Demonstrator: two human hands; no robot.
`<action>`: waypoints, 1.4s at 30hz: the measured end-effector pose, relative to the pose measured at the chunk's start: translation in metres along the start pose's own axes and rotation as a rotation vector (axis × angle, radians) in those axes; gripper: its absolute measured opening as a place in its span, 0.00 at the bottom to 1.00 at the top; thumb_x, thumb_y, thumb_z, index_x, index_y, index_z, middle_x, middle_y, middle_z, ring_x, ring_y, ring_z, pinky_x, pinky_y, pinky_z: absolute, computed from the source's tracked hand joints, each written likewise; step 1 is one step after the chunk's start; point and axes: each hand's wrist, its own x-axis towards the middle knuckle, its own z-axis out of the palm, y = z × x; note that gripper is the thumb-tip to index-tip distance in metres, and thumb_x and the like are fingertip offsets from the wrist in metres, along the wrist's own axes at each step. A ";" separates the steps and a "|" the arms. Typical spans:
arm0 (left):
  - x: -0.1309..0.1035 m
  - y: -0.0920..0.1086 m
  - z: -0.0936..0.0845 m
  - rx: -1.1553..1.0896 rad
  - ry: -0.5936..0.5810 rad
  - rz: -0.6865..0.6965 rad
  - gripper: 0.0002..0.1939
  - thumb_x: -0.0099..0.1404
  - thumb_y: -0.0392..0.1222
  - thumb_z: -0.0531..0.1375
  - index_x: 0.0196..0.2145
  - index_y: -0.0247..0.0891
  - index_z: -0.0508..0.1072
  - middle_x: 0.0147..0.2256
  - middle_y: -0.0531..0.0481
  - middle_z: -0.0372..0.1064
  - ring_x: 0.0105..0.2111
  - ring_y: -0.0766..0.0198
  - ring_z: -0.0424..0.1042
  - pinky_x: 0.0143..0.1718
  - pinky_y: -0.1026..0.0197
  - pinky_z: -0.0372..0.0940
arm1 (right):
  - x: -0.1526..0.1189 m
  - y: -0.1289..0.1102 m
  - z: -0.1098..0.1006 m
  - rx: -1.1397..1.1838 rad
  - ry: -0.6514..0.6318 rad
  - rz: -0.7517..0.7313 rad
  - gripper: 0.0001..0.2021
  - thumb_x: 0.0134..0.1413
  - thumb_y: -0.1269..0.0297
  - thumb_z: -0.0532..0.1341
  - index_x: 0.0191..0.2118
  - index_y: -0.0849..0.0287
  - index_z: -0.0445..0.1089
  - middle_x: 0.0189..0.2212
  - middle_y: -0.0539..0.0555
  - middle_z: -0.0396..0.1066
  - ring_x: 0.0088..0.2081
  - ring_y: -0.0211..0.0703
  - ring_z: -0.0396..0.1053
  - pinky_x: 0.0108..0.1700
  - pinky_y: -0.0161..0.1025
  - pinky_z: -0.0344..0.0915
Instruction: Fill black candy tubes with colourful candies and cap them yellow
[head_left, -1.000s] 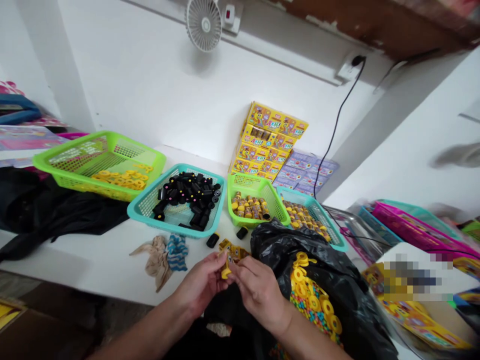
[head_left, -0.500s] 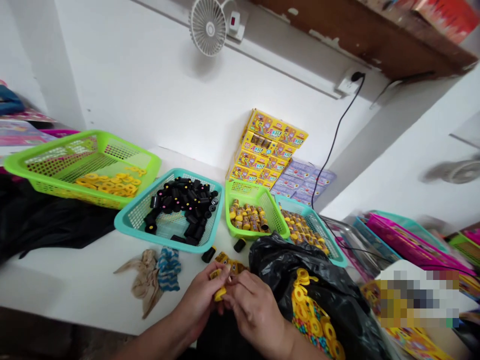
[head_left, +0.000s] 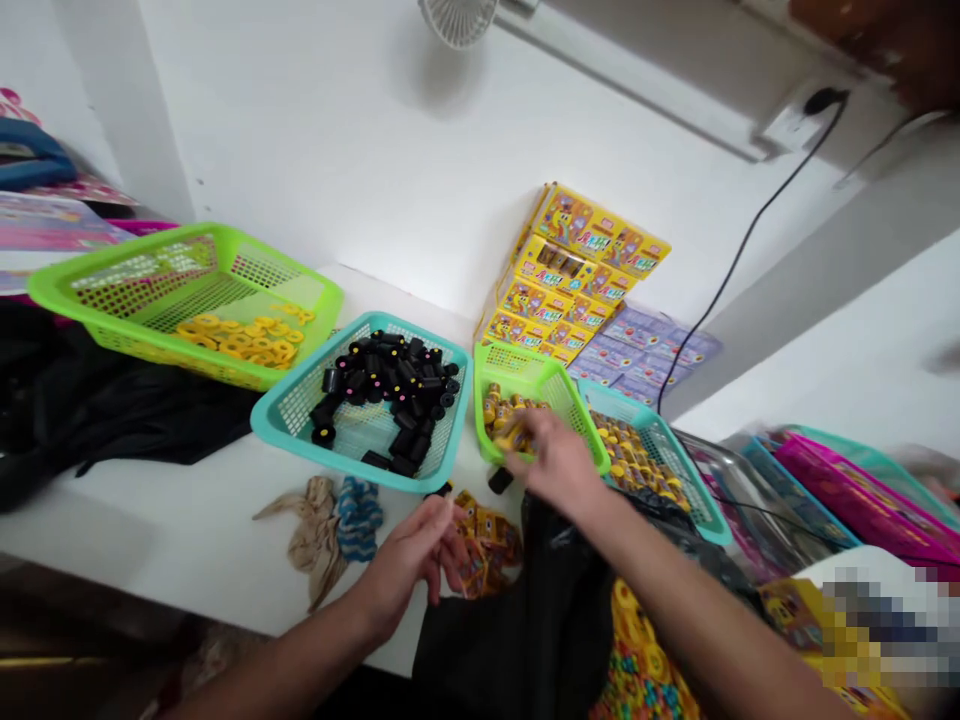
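Observation:
My right hand [head_left: 555,460] reaches over the front of the small green basket [head_left: 592,445], its fingertips around a small yellow piece [head_left: 514,438] partly blurred by motion. Small brown-and-yellow wrapped tubes [head_left: 493,400] lie in that basket. Near the table's front, my left hand [head_left: 420,550] hovers with loosely bent fingers apart, nothing visible in them. Beside it is a pile of printed yellow-brown wrappers [head_left: 487,535]. A black tube [head_left: 500,480] lies by the basket; another [head_left: 439,490] is mostly hidden behind my left hand.
A teal basket [head_left: 262,420] holds black tubes; a large green basket [head_left: 52,285] holds yellow rings. Another teal basket [head_left: 712,525] has wrapped tubes. Yellow boxes [head_left: 577,265] are stacked at the wall. A black bag [head_left: 517,630] and multicoloured beads [head_left: 637,680] are in front; cloth scraps [head_left: 319,540] lie left.
My hands were together over a yellow piece. Now they are apart: the right has carried a yellow piece forward to the small green basket, the left stays by the wrappers. The view has shifted.

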 end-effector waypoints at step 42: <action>0.035 -0.024 -0.020 1.139 0.271 0.316 0.08 0.54 0.38 0.65 0.25 0.37 0.68 0.23 0.55 0.65 0.26 0.65 0.66 0.27 0.65 0.55 | -0.040 -0.015 0.029 -0.325 -0.467 0.144 0.11 0.63 0.63 0.58 0.48 0.63 0.69 0.47 0.58 0.71 0.46 0.46 0.71 0.48 0.47 0.68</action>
